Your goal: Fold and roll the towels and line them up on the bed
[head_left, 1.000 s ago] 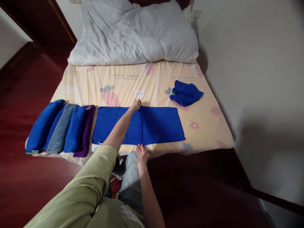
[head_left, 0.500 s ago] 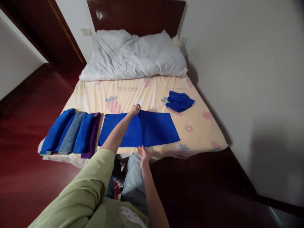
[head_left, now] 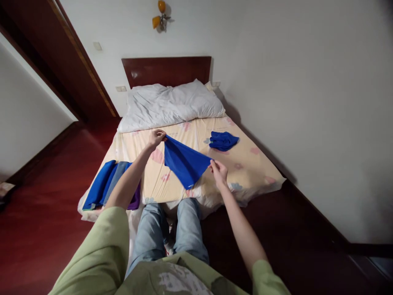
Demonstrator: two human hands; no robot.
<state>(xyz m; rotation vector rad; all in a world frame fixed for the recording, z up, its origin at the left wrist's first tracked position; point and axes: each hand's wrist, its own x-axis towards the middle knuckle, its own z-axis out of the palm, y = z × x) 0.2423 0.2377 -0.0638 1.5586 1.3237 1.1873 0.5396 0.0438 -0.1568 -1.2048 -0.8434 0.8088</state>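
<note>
A blue towel [head_left: 188, 164] hangs stretched between my two hands above the bed. My left hand [head_left: 157, 137] pinches its upper left corner. Lower and to the right, my right hand [head_left: 218, 170] grips the opposite end of the top edge. The rest of the cloth droops to a point near the bed's front edge. A crumpled blue cloth [head_left: 224, 141] lies on the bed beyond my right hand. To the left sit several folded towels in a row: a blue towel [head_left: 100, 185], a grey towel [head_left: 116, 180] and a purple towel [head_left: 135, 198], partly hidden by my left arm.
The bed [head_left: 258, 172] wears a pale yellow patterned sheet. A white quilt [head_left: 175, 104] is bunched against the dark wooden headboard [head_left: 168, 70]. Walls stand close on the right, and a brown door [head_left: 70, 61] is at the far left.
The blue towel, spread flat on the bed before, is now lifted and hanging between both hands. My hands have moved apart, and my view has tilted up.
</note>
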